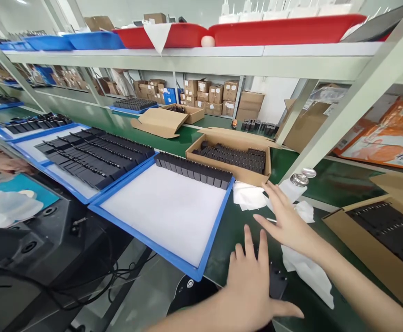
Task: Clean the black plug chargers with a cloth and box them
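Observation:
My left hand (pixel 251 281) is palm down over the green bench, its fingers apart and nothing gripped in it. Partly hidden beside it is a flat black part (pixel 277 282) with small pins along one edge. Farther forward, my right hand (pixel 287 221) reaches in from the right with fingers spread. Close to its thumb shows a thin white stick (pixel 271 220); whether they touch I cannot tell. White wipes (pixel 249 196) lie just beyond the fingertips, and another wipe (pixel 308 272) is under the right forearm. A pump-top bottle (pixel 294 184) stands behind that hand.
Left of my hands, a blue-rimmed tray (pixel 201 265) holds a row of black parts (pixel 194 171) along its back. More filled trays (pixel 83 196) continue leftward. Cardboard boxes (pixel 263 175) of black parts stand behind and at right (pixel 346 235). A shelf post (pixel 353 97) rises at right. Another person's hand (pixel 9 163) is far left.

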